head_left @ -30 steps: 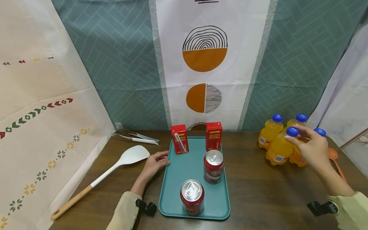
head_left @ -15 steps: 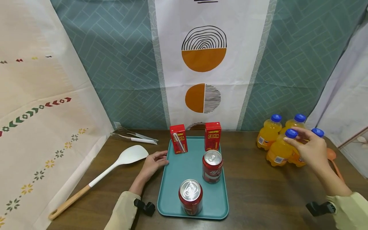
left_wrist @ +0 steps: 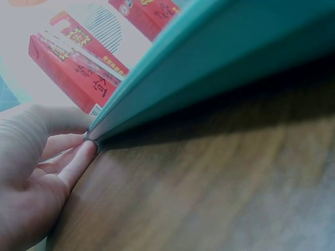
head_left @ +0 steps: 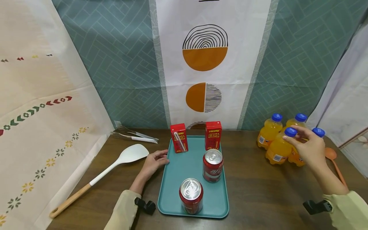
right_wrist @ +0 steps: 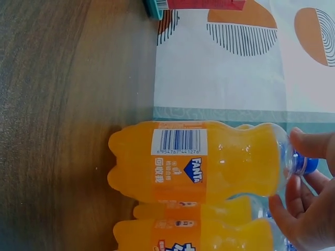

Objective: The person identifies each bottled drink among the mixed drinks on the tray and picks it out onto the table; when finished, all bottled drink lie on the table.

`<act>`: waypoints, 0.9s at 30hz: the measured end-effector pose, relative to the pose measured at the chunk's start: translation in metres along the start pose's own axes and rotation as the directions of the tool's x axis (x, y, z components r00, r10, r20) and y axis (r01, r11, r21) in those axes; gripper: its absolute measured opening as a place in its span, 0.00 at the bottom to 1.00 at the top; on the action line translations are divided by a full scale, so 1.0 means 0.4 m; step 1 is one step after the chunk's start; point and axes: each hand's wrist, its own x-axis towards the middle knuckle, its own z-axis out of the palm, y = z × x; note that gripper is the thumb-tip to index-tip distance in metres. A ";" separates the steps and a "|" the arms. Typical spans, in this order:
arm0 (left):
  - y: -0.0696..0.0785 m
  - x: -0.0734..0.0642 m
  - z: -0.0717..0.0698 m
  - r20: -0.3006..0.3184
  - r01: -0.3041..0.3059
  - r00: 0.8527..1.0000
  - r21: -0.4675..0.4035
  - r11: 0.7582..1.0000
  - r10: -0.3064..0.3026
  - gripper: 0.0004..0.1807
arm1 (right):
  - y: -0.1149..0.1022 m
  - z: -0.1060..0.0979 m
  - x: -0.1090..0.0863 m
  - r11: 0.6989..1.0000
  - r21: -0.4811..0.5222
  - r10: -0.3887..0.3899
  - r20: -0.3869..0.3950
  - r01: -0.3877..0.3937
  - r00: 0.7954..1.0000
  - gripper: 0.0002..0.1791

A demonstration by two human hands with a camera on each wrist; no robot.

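My right hand (head_left: 310, 147) grips an orange soda bottle (head_left: 278, 148) by its neck, just under the blue cap. In the right wrist view this Fanta bottle (right_wrist: 235, 162) shows its barcode label and stands on the table against other bottles of the same kind. At the left rim of a teal tray (head_left: 181, 169), my left hand (head_left: 155, 163) pinches the edge between thumb and fingers, clearer in the left wrist view. On the tray are a front red soda can (head_left: 191, 198), a second red can (head_left: 213, 166) and two red drink cartons (head_left: 179, 139) (head_left: 213, 135) at its far corners.
Left of the tray lies a white spatula (head_left: 133, 154) with a wooden handle. Wrapped forks (head_left: 138, 138) lie at the back left. An orange spoon (head_left: 331, 154) is beside my right forearm. Fabric hangs behind and at both sides of the wooden table (head_left: 253, 191).
Both hands keep their places, the right at the bottle's neck and the left at the tray's rim. My right forearm shifts slightly left; the view also shifts a little.
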 end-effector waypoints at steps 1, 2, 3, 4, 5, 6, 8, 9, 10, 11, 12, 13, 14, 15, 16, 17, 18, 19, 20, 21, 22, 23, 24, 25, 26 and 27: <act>0.000 0.000 0.001 0.002 0.001 1.000 -0.003 1.000 -0.001 0.25 | -0.001 -0.001 0.001 1.000 0.003 -0.006 0.002 0.006 1.000 0.30; -0.001 0.001 0.003 -0.001 0.002 1.000 -0.006 1.000 -0.002 0.25 | -0.002 -0.002 0.001 1.000 0.007 -0.012 0.006 0.012 1.000 0.30; -0.002 0.002 0.004 -0.002 0.002 1.000 -0.006 1.000 -0.002 0.25 | -0.003 -0.003 0.001 1.000 0.010 -0.017 0.013 0.017 1.000 0.30; -0.003 0.002 0.005 0.000 -0.002 1.000 -0.007 1.000 0.002 0.25 | -0.003 -0.004 0.002 1.000 0.014 -0.020 0.019 0.019 1.000 0.30; -0.003 0.003 0.006 0.000 -0.003 1.000 -0.007 1.000 0.003 0.25 | -0.004 -0.006 0.003 1.000 0.018 -0.021 0.026 0.021 0.999 0.30; -0.003 0.004 0.007 0.002 -0.005 1.000 -0.004 1.000 0.005 0.25 | -0.005 -0.007 0.004 1.000 0.017 -0.022 0.033 0.021 0.999 0.31; -0.002 0.007 0.007 0.002 -0.007 1.000 -0.001 1.000 0.007 0.25 | -0.008 -0.009 0.008 1.000 0.006 -0.023 0.048 0.023 0.999 0.31; -0.001 0.008 0.007 0.000 -0.009 1.000 0.000 1.000 0.009 0.24 | -0.010 -0.009 0.011 1.000 -0.001 -0.030 0.056 0.030 0.998 0.31; -0.001 0.010 0.007 0.000 -0.011 1.000 0.001 1.000 0.011 0.24 | -0.013 -0.009 0.013 0.999 -0.008 -0.038 0.060 0.038 0.997 0.32; 0.000 0.012 0.008 -0.001 -0.013 1.000 0.001 1.000 0.013 0.24 | -0.016 -0.010 0.014 0.999 -0.015 -0.047 0.059 0.048 0.997 0.31; 0.000 0.015 0.010 0.001 -0.015 1.000 0.001 1.000 0.015 0.24 | -0.021 -0.009 0.014 0.998 -0.018 -0.059 0.048 0.060 0.997 0.31; 0.000 0.017 0.012 0.004 -0.017 1.000 -0.001 1.000 0.017 0.24 | -0.026 -0.008 0.013 0.997 -0.023 -0.074 0.028 0.075 0.997 0.30; 0.000 0.018 0.014 0.004 -0.014 1.000 -0.006 1.000 0.014 0.24 | -0.032 -0.006 0.012 0.996 -0.024 -0.089 0.005 0.089 0.996 0.29; 0.000 0.019 0.016 0.009 -0.015 1.000 -0.006 1.000 0.015 0.25 | -0.037 -0.004 0.010 0.995 -0.021 -0.101 -0.023 0.100 0.995 0.28; 0.000 0.020 0.019 0.015 -0.015 1.000 -0.005 1.000 0.015 0.25 | -0.043 -0.003 0.007 0.994 -0.019 -0.108 -0.053 0.107 0.993 0.27; -0.001 0.020 0.021 0.019 -0.014 1.000 -0.006 1.000 0.014 0.25 | -0.048 -0.001 0.004 0.993 -0.013 -0.117 -0.081 0.116 0.990 0.25; -0.001 0.020 0.024 0.021 -0.010 1.000 -0.009 1.000 0.010 0.25 | -0.054 0.000 0.000 0.992 -0.009 -0.124 -0.108 0.124 0.986 0.24; -0.003 0.020 0.025 0.022 -0.009 1.000 -0.010 1.000 0.009 0.25 | -0.058 0.002 -0.003 0.991 -0.006 -0.131 -0.127 0.131 0.983 0.24; -0.003 0.019 0.026 0.020 -0.005 1.000 -0.010 1.000 0.006 0.25 | -0.063 0.004 -0.006 0.990 -0.004 -0.137 -0.139 0.138 0.981 0.23; -0.003 0.018 0.027 0.021 -0.006 1.000 -0.007 1.000 0.006 0.25 | -0.068 0.005 -0.009 0.989 -0.005 -0.145 -0.149 0.145 0.978 0.23; -0.004 0.018 0.028 0.021 -0.005 1.000 -0.007 1.000 0.005 0.25 | -0.071 0.006 -0.012 0.988 -0.008 -0.152 -0.156 0.153 0.976 0.22; -0.004 0.018 0.028 0.019 -0.003 1.000 -0.008 1.000 0.003 0.25 | -0.075 0.008 -0.014 0.987 -0.014 -0.159 -0.167 0.159 0.973 0.22; -0.003 0.019 0.029 0.020 -0.002 1.000 -0.006 1.000 0.002 0.25 | -0.079 0.011 -0.017 0.985 -0.020 -0.175 -0.172 0.174 0.969 0.21; -0.003 0.020 0.029 0.022 -0.004 1.000 -0.004 1.000 0.004 0.25 | -0.083 0.015 -0.019 0.980 -0.026 -0.197 -0.181 0.196 0.964 0.20; -0.002 0.022 0.029 0.023 -0.005 1.000 -0.004 1.000 0.005 0.25 | -0.087 0.020 -0.021 0.975 -0.025 -0.221 -0.188 0.221 0.957 0.19; -0.003 0.024 0.028 0.024 -0.009 1.000 -0.006 1.000 0.009 0.25 | -0.089 0.027 -0.022 0.969 -0.025 -0.247 -0.196 0.247 0.949 0.19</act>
